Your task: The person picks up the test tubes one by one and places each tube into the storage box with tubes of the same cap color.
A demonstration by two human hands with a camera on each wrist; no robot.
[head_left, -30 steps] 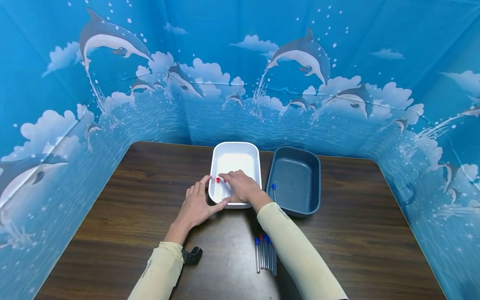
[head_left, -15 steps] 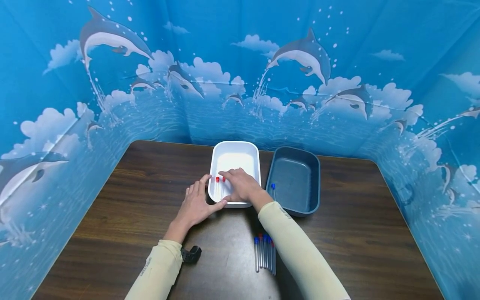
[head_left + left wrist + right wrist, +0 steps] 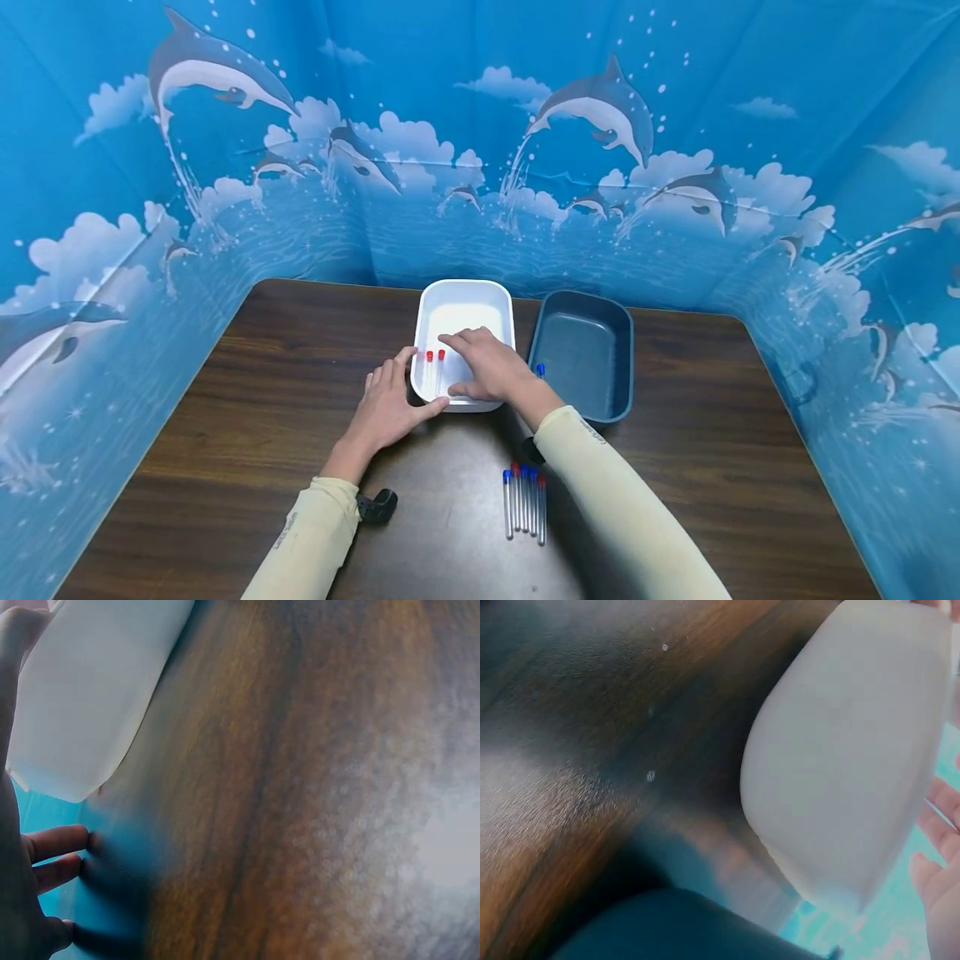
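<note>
Two clear test tubes with red caps, a left test tube (image 3: 430, 367) and a right test tube (image 3: 441, 367), lie side by side in the white tray (image 3: 465, 286). My left hand (image 3: 386, 408) touches that tray's near-left corner, thumb at the front rim and forefinger at the left wall. Over the tray's right half is my right hand (image 3: 491, 367), thumb and forefinger apart, with nothing seen between them. Both wrist views show the white tray's outer wall (image 3: 90, 690) and spread fingers near it.
Right of the white tray stands a dark blue-grey tray (image 3: 628, 358) with a blue-capped tube (image 3: 540, 369) in it, partly hidden by my right wrist. Several blue- and red-capped test tubes (image 3: 525, 504) lie in a row on the brown table (image 3: 300, 358). A dolphin-print curtain (image 3: 420, 225) closes off the back.
My right thumb and forefinger have come away from the right red-capped test tube, which now lies in plain sight in the white tray. My left hand keeps its place at the corner.
</note>
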